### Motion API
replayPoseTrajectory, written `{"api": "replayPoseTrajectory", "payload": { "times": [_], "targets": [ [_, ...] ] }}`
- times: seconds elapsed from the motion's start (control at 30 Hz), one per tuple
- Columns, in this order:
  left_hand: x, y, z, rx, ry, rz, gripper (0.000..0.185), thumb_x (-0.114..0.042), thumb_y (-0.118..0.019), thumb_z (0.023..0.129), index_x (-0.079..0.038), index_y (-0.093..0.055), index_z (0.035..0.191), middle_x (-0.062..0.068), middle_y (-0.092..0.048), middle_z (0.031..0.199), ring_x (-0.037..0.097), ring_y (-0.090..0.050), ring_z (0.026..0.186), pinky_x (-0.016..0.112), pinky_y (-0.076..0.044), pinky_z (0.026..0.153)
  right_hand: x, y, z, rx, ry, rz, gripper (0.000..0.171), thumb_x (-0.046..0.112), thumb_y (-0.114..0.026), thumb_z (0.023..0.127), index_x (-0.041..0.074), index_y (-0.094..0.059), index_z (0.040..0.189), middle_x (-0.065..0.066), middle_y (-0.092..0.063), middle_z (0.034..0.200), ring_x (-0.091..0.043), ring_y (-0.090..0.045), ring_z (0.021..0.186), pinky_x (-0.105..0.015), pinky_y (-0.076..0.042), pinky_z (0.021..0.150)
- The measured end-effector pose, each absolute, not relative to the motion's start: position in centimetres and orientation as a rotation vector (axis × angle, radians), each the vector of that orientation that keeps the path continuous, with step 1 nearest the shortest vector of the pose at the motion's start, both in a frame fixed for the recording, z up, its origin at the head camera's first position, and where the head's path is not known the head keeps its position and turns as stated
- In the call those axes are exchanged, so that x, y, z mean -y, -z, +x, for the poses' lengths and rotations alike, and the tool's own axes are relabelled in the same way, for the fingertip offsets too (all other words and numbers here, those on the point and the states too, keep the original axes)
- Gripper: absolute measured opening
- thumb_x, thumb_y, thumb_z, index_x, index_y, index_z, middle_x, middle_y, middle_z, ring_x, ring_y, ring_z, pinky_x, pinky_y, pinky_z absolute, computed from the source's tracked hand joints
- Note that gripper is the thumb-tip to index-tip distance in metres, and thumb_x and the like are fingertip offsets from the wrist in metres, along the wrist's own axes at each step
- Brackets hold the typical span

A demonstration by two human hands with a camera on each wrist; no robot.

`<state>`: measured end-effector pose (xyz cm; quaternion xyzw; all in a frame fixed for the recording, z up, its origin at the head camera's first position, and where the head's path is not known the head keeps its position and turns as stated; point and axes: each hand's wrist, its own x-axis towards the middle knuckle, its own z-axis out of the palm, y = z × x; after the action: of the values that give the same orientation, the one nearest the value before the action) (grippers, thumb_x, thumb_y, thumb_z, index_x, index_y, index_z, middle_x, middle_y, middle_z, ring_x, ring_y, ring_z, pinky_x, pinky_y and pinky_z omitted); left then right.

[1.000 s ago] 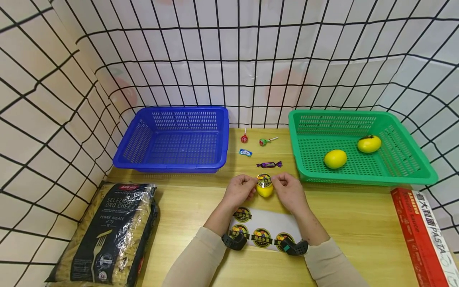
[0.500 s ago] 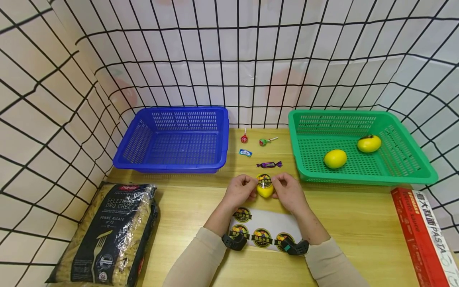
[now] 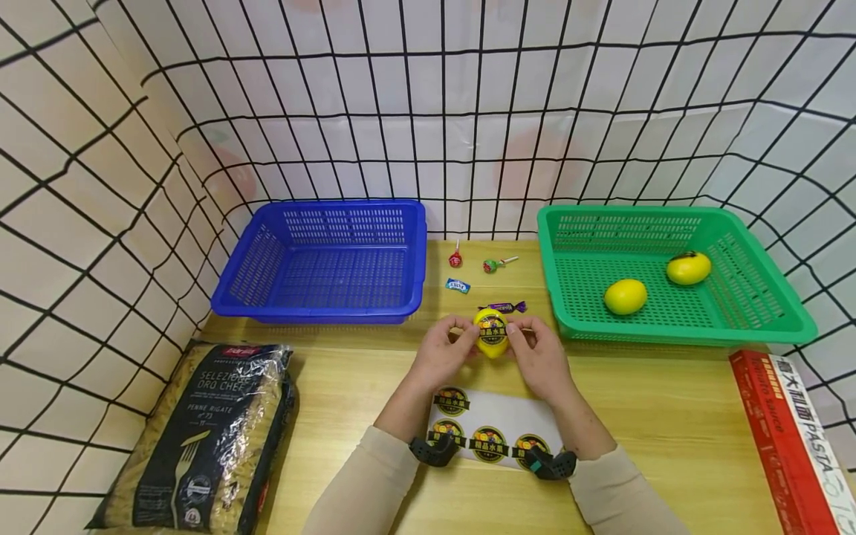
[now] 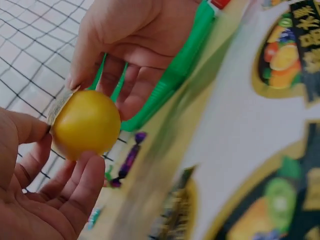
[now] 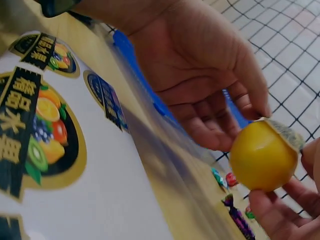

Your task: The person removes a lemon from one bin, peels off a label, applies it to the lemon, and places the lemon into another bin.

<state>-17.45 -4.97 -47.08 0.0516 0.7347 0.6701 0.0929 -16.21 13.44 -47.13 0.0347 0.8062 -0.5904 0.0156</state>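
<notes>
A yellow lemon (image 3: 495,352) is held up between both hands over the table, label side towards the head camera. A round black-and-gold sticker (image 3: 493,329) lies across it; in the left wrist view the sticker's edge (image 4: 61,106) stands out from the peel. My left hand (image 3: 441,349) pinches the lemon's left side, thumb at the sticker's edge and fingers beneath. From the other side my right hand (image 3: 539,351) grips it likewise, its thumb on the sticker's other end. Below the hands lies a white sticker sheet (image 3: 504,409) with several matching stickers.
A blue basket (image 3: 319,310) stands back left. The green basket (image 3: 669,334) at right holds two lemons (image 3: 625,296). Between them lie two lollipops (image 3: 455,258), a blue-wrapped candy (image 3: 458,285) and a purple candy (image 3: 511,307). A pasta bag (image 3: 200,431) and a red box (image 3: 769,431) flank the table.
Both hands have shifted the lemon slightly away from the body and turned its stickered side further up. It now overlaps the purple candy in the head view.
</notes>
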Motion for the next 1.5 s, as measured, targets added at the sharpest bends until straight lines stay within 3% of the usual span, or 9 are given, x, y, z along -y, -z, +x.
{"api": "replayPoseTrajectory", "payload": {
  "times": [0.13,0.27,0.47,0.63,0.8,0.9,1.1,1.37,1.5],
  "targets": [
    [5.4,46.3,-17.4,-2.236,-1.996,0.293,0.015,-0.012,-0.06,0.102,0.002,-0.061,0.099,0.02,-0.062,0.135,0.026,-0.068,0.084,0.048,-0.061,0.08,-13.2,46.7,-15.8,-2.568,1.88,0.024,0.028,0.026,-0.053,0.108,-0.002,-0.056,0.111,-0.015,-0.058,0.144,-0.026,-0.061,0.123,-0.017,-0.057,0.086],
    [5.7,45.8,-17.4,-2.275,-1.978,0.355,0.014,-0.014,-0.061,0.102,-0.001,-0.062,0.097,0.017,-0.061,0.136,0.027,-0.068,0.086,0.046,-0.062,0.079,-12.9,46.2,-15.5,-2.609,1.923,-0.018,0.027,0.026,-0.053,0.107,-0.001,-0.056,0.109,-0.015,-0.057,0.143,-0.032,-0.057,0.131,-0.01,-0.052,0.086],
    [5.8,45.2,-17.1,-2.292,-2.005,0.386,0.015,-0.016,-0.061,0.102,-0.001,-0.061,0.099,0.016,-0.062,0.135,0.023,-0.067,0.086,0.045,-0.061,0.078,-12.4,45.6,-15.1,-2.583,2.063,-0.063,0.021,0.016,-0.054,0.107,-0.005,-0.054,0.107,-0.018,-0.058,0.14,-0.022,-0.06,0.122,-0.019,-0.058,0.085],
    [5.7,44.6,-16.8,-2.148,-2.067,0.319,0.026,-0.019,-0.061,0.103,-0.004,-0.057,0.124,0.018,-0.061,0.13,0.039,-0.068,0.094,0.053,-0.06,0.086,-12.2,45.1,-14.8,-2.53,2.182,-0.07,0.019,0.011,-0.055,0.106,-0.008,-0.054,0.106,-0.02,-0.059,0.137,-0.002,-0.061,0.111,-0.02,-0.059,0.083],
    [5.6,44.3,-16.8,-2.03,-2.057,0.323,0.049,-0.026,-0.063,0.103,-0.007,-0.05,0.146,0.021,-0.062,0.131,0.026,-0.07,0.09,0.053,-0.06,0.089,-11.8,44.7,-14.5,-2.521,2.229,-0.055,0.018,0.01,-0.055,0.105,-0.008,-0.053,0.109,-0.02,-0.059,0.134,0.0,-0.062,0.107,-0.017,-0.058,0.08],
    [5.7,44.2,-16.8,-1.995,-2.046,0.334,0.053,-0.026,-0.067,0.1,-0.006,-0.05,0.146,0.021,-0.062,0.131,0.015,-0.07,0.087,0.055,-0.059,0.091,-11.8,44.6,-14.4,-2.517,2.23,-0.062,0.023,0.012,-0.055,0.105,-0.007,-0.05,0.119,-0.018,-0.059,0.13,0.0,-0.062,0.105,-0.015,-0.057,0.079],
    [5.8,43.9,-16.4,-1.949,-1.995,0.42,0.05,-0.013,-0.072,0.095,-0.009,-0.052,0.141,0.017,-0.061,0.131,0.013,-0.07,0.085,0.057,-0.058,0.09,-12.1,44.6,-14.2,-2.505,2.073,-0.184,0.044,0.012,-0.057,0.103,-0.002,-0.04,0.141,-0.017,-0.052,0.122,-0.01,-0.062,0.093,-0.021,-0.057,0.068],
    [5.5,43.8,-16.0,-1.894,-1.958,0.514,0.049,-0.007,-0.071,0.095,-0.011,-0.053,0.14,0.017,-0.06,0.132,0.023,-0.071,0.093,0.058,-0.057,0.091,-12.3,44.8,-14.2,-2.634,1.973,-0.185,0.033,0.017,-0.063,0.1,0.002,-0.055,0.129,-0.017,-0.062,0.118,-0.007,-0.061,0.092,-0.017,-0.053,0.074],
    [5.4,43.8,-16.0,-1.912,-1.949,0.514,0.049,-0.008,-0.072,0.095,-0.012,-0.053,0.14,0.016,-0.06,0.133,0.018,-0.069,0.092,0.052,-0.058,0.089,-12.3,45.1,-14.3,-2.705,1.987,-0.235,0.026,0.012,-0.056,0.104,0.0,-0.058,0.126,-0.017,-0.064,0.113,-0.004,-0.059,0.091,-0.015,-0.052,0.073]
  ]
}}
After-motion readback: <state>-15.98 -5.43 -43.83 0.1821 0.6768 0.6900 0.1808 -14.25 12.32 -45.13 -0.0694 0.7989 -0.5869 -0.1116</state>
